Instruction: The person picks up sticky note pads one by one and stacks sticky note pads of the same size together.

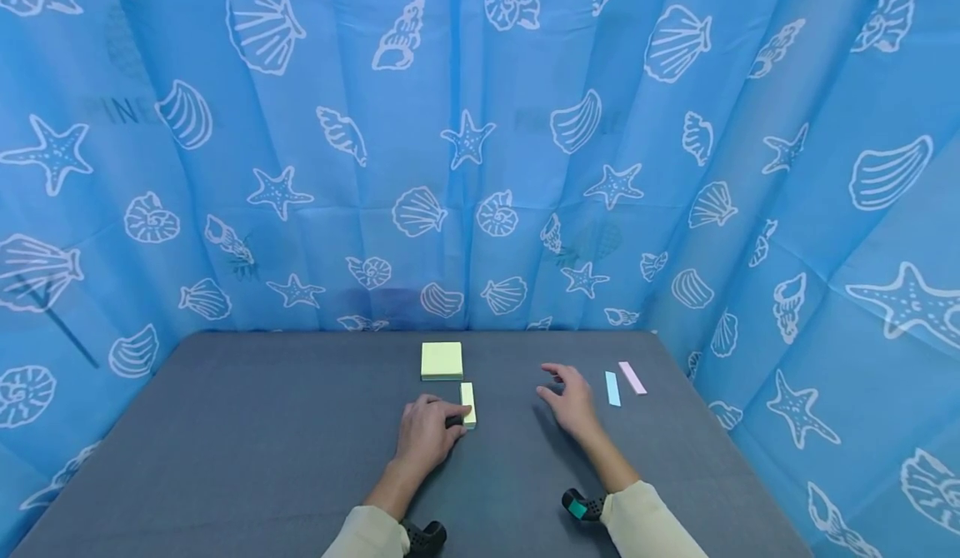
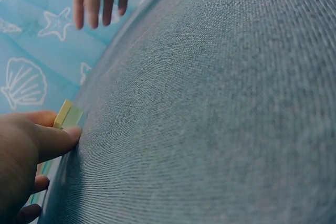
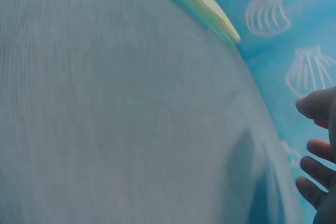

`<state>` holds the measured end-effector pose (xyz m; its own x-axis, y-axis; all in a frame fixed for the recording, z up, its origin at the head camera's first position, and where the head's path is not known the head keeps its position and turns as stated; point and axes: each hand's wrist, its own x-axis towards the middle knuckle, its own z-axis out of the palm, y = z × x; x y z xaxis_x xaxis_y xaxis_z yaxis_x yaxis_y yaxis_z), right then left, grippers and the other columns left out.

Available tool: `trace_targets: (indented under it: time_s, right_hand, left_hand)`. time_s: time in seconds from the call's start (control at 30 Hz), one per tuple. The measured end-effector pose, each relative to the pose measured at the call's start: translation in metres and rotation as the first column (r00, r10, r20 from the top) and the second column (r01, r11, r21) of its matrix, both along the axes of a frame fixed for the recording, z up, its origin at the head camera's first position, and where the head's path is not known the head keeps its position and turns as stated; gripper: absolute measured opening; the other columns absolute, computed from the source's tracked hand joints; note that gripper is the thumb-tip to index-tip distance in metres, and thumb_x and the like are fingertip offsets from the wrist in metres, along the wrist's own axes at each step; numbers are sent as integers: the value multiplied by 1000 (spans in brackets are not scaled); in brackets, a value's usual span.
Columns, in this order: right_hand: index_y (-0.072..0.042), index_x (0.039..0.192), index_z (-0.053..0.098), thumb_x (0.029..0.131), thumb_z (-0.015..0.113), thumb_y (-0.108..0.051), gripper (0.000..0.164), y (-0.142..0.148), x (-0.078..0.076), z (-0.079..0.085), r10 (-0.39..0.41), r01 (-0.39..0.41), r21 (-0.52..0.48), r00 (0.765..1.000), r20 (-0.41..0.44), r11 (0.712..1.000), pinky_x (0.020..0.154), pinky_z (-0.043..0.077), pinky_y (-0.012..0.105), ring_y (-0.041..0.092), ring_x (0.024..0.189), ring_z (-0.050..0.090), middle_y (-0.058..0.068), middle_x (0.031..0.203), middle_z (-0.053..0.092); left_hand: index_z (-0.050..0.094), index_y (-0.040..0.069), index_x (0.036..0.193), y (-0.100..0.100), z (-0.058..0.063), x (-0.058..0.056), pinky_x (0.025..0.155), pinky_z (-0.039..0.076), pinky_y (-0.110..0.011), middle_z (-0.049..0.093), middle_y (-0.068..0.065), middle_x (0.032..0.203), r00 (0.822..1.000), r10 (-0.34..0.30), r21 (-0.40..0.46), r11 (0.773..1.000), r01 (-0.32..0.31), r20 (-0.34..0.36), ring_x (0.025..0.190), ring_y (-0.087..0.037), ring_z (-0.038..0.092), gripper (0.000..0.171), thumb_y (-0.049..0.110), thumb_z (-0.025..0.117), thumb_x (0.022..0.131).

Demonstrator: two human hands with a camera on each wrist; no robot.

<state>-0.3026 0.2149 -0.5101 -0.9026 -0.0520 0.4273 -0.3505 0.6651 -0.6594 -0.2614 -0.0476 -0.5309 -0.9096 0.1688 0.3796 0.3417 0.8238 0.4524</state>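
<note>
My left hand [image 1: 426,433] pinches a narrow pad of sticky notes [image 1: 468,396] between thumb and fingers on the grey table. The pad has a pale yellow top and greenish layers below, which show in the right wrist view along its side [image 3: 202,11]. Just beyond it lies a square pale yellow sticky note pad [image 1: 442,358]. To the right, my right hand [image 1: 573,400] hovers over the table with fingers apart and nothing in them. Near that hand lie a light blue paper strip [image 1: 612,389] and a pink strip [image 1: 632,378].
The grey cloth-covered table [image 1: 300,441] reaches back to a blue curtain [image 1: 465,175] with white shell and starfish prints. This curtain also runs along both sides. A dark band with a device [image 1: 583,505] sits at my right wrist, another [image 1: 424,537] at the left.
</note>
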Motion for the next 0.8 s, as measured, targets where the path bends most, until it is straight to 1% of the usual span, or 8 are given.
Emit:
trace_targets:
  time_s: [0.1,0.17,0.3,0.4,0.5,0.6,0.67,0.8]
  right_hand:
    - [0,122,63,86,73,-7,39,17,-1,1,-72,71,84,997,7,994,93,40,57,40,114,52,23,122,58]
    - [0,123,62,86,72,-10,39,29,-2,3,-125,120,138,992,33,983,96,37,58,42,118,49,23,125,57]
    - [1,124,61,87,71,-12,40,54,-3,3,-228,206,214,970,85,955,98,34,59,44,119,46,26,128,56]
    - [1,125,60,88,70,-13,41,69,-3,1,-274,241,244,955,111,939,97,32,61,46,118,46,27,129,55]
    - [1,127,59,88,69,-13,43,80,-1,0,-292,248,258,945,146,934,96,32,62,47,116,45,28,130,54]
    - [0,131,57,89,69,-15,46,88,1,-1,-286,232,270,941,181,935,95,32,64,47,115,44,29,132,51]
    - [0,131,56,88,69,-16,47,93,2,-1,-268,208,284,944,193,936,95,31,64,48,116,44,30,133,50]
    - [1,128,59,87,71,-16,46,100,3,-3,-240,165,333,950,200,928,91,33,63,47,111,47,31,129,53]
  left_hand:
    - [76,31,110,0,0,0,89,42,-45,72,9,101,1000,1,1,1000,-1,11,107,-22,57,33,25,83,78]
    - [76,31,110,0,0,0,89,42,-45,71,9,101,1000,3,1,1000,-3,19,107,-22,57,33,25,83,78]
    - [75,31,110,0,0,0,88,42,-45,71,9,102,999,9,-2,1000,-9,33,108,-22,56,33,26,82,78]
    - [75,32,110,0,0,-1,88,42,-44,71,9,102,999,12,-3,1000,-12,35,108,-22,56,33,26,82,78]
    - [75,32,110,0,-1,-1,88,42,-44,71,9,101,999,11,-5,1000,-11,33,108,-22,56,33,27,82,78]
    - [75,32,111,0,-1,-2,88,42,-44,71,10,101,1000,9,-8,1000,-9,29,107,-21,56,33,27,82,79]
    - [75,32,111,-1,-1,-2,88,42,-44,71,10,101,1000,9,-10,1000,-9,27,107,-21,56,33,27,82,79]
    - [75,33,111,-1,-2,-2,89,42,-43,71,11,102,1000,7,-15,1000,-7,31,107,-20,56,33,27,81,79]
